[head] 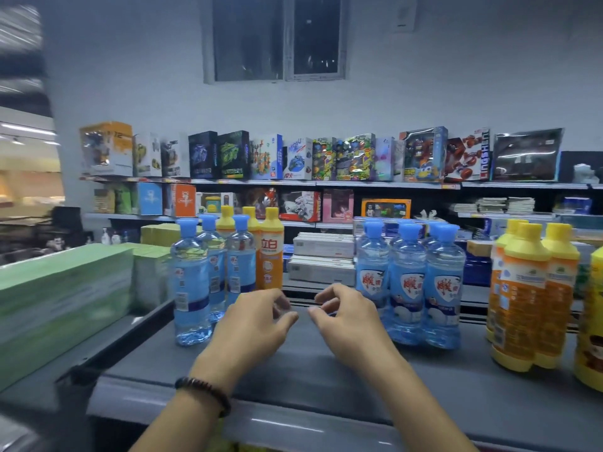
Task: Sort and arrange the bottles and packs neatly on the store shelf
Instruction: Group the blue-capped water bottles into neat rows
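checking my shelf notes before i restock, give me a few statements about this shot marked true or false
1. The left hand and right hand hold nothing. True.
2. The bracelet is on the right wrist. False: it is on the left wrist.
3. The blue bottles have blue caps. True.
4. The green packs lie right of the bottles. False: they lie left of them all.
5. The orange bottles have red caps. False: their caps are yellow.
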Motion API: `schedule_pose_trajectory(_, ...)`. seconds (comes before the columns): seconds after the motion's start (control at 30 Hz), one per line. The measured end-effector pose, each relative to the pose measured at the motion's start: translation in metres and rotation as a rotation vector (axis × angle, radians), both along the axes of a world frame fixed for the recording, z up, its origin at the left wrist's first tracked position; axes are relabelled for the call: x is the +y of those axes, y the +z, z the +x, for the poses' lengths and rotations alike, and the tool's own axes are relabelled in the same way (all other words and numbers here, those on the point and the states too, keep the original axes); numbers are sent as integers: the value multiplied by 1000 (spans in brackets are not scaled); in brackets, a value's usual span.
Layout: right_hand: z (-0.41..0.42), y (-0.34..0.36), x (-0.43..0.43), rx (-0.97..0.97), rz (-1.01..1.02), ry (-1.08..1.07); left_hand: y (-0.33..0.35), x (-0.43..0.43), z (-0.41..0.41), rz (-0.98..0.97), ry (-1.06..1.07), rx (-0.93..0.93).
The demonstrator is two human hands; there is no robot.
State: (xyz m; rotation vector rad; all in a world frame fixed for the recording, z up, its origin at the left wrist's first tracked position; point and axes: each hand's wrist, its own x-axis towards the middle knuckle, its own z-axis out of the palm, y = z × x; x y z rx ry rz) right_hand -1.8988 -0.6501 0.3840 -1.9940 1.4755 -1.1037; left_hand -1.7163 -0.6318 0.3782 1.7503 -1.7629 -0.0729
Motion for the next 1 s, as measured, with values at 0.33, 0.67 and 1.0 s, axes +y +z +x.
schedule_pose_trajectory(0.33, 117, 15, -46, 11, 52, 100, -42, 38, 63, -179, 303, 167)
schedule_pose_trajectory(0.67, 172, -1, -83, -143, 114, 19, -44, 36, 68, -107, 323, 89)
schedule_pose_trajectory(1.0, 159, -5, -78, -54, 100, 97, -44, 34, 68, -134, 337, 115)
